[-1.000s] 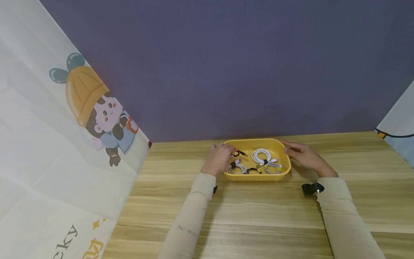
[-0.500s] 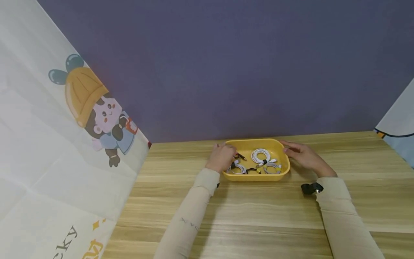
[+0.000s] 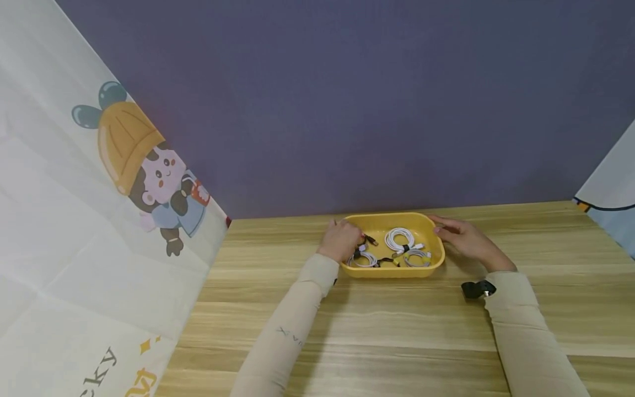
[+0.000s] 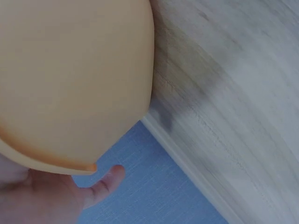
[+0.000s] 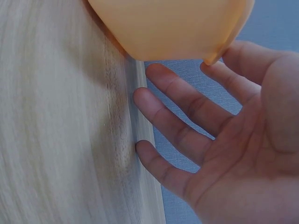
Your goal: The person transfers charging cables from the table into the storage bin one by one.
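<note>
A yellow plastic basket [image 3: 386, 272] stands on the table near its far edge, with several bundled cables inside. My left hand [image 3: 341, 241] reaches over its left wall and pinches a black cable [image 3: 370, 240]; the fingertips are partly hidden. In the left wrist view the basket wall [image 4: 79, 79] hides most of that hand [image 4: 42, 200]. My right hand [image 3: 466, 240] holds the right rim between thumb and forefinger, its other fingers spread below the rim in the right wrist view. A coiled white cable [image 3: 399, 238] lies beside a grey-white cable [image 3: 418, 257].
Another white cable coil [image 3: 367, 259] and a dark cable with a yellow part [image 3: 389, 261] lie toward the basket's front. A dark blue-purple panel [image 3: 397, 110] rises behind the wooden table [image 3: 397, 331]. A white printed sheet [image 3: 59, 220] borders the left side.
My left hand has shifted slightly right and lower into the basket. The black cable's plug end has moved a little left and down. My right hand and the basket stay nearly still.
</note>
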Tool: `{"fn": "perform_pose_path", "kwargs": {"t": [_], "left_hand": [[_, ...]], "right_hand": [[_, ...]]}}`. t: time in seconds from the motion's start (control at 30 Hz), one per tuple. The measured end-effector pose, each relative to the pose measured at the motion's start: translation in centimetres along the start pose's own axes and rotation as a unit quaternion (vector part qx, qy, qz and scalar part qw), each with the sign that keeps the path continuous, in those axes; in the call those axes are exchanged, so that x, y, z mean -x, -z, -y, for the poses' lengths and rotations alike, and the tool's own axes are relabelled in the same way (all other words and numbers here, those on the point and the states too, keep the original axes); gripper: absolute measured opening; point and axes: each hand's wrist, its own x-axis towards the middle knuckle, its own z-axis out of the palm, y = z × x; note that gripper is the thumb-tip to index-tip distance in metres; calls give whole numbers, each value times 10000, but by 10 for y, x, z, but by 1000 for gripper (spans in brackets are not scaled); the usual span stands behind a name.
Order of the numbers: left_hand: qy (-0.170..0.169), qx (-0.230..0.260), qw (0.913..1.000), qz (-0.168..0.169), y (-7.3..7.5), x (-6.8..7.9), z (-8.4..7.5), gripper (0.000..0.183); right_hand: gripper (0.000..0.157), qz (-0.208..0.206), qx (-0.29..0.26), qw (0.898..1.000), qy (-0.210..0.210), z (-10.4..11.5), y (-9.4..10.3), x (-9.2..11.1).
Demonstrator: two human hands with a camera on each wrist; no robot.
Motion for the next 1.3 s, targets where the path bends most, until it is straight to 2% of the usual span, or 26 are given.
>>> {"fn": "perform_pose_path", "kwargs": {"t": [0.13, 0.47, 0.83, 1.0, 1.07, 1.17, 1.3], "left_hand": [[37, -103, 9999, 91, -1, -1, -1, 15], [92, 2, 9996, 254, 1, 0, -1, 17], [91, 84, 9999, 63, -2, 0, 1, 16], [27, 189, 9998, 9, 1, 2, 2, 26], [3, 340, 9994, -77, 2, 3, 3, 30], [43, 771, 9963, -379, 2, 6, 6, 23], [164, 1491, 9833, -1032, -2, 11, 13, 11]], "right_hand": [[63, 10, -17, 10000, 16, 0, -1, 0], [62, -65, 62, 9999, 79, -2, -1, 0], [62, -11, 7, 10000, 40, -1, -1, 0], [63, -7, 97, 9999, 38, -1, 0, 0], [63, -16, 99, 9999, 20, -1, 0, 0], [64, -20, 64, 10000, 1, -2, 0, 0], [64, -30, 36, 10000, 11, -1, 0, 0]]}}
